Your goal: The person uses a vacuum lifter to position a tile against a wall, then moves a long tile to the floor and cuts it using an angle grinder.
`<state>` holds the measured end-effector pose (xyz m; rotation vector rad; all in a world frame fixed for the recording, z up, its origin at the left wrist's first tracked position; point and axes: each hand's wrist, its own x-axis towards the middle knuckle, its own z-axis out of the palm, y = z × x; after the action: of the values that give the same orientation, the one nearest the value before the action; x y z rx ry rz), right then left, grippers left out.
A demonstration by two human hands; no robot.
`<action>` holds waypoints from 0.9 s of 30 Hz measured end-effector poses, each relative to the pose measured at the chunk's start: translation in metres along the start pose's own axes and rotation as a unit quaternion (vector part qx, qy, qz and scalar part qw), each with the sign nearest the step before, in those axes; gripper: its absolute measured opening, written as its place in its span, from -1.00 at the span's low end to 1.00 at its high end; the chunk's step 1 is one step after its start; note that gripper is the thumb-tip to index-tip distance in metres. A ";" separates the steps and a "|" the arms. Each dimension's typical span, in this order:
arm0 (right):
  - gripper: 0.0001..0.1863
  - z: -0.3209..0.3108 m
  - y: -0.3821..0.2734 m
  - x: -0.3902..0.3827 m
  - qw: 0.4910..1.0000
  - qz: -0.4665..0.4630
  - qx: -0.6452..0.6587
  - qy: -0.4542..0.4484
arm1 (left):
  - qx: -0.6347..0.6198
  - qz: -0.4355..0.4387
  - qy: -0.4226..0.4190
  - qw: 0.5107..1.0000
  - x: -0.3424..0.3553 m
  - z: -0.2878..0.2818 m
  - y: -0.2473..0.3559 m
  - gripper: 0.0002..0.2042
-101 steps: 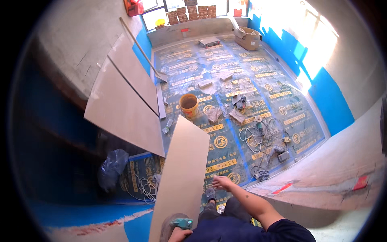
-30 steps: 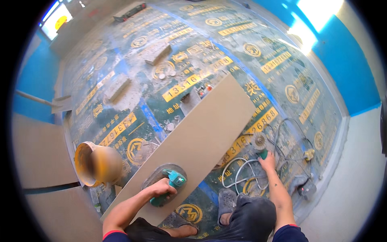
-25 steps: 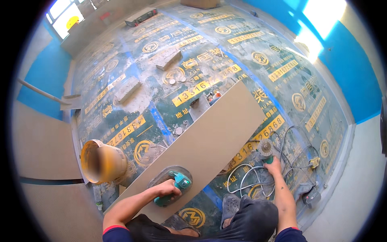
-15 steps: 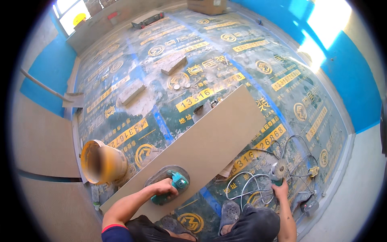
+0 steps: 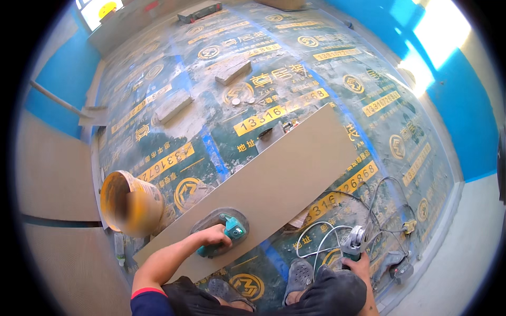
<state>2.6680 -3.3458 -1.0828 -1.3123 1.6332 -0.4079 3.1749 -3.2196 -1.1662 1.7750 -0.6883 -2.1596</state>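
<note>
A long beige tile [image 5: 287, 171] lies slantwise in front of me. My left hand [image 5: 215, 235] is closed round the teal handle of a tile suction tool [image 5: 235, 227], whose dark rounded pad rests on the tile's near-left part. To the right of the tile and beside my knee, my right hand [image 5: 359, 265] grips an angle grinder [image 5: 353, 241]. Its disc end points away from me, held apart from the tile; my fingers partly hide its body. A pale power cord [image 5: 316, 224] loops on the floor beside it.
A yellow-rimmed bucket [image 5: 145, 205] stands left of the tile. Cables and a grey power tool [image 5: 401, 271] lie at the right. Two pale blocks [image 5: 233, 72] and a trowel-like piece [image 5: 270, 138] lie beyond the tile on the printed floor covering.
My right hand has brought the grinder nearer to me and a little left, turning its head. My left hand keeps its grip on the suction tool, and the view has shifted slightly.
</note>
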 end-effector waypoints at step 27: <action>-0.34 0.203 -0.306 0.023 0.742 -0.080 0.321 -0.582 | -0.083 0.376 0.270 0.883 -0.127 0.167 0.119 -0.16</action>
<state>3.0087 -3.4174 -0.9630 -0.8170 0.2462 -0.1338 3.0290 -3.2272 -0.9746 1.5412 -0.8232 -1.1122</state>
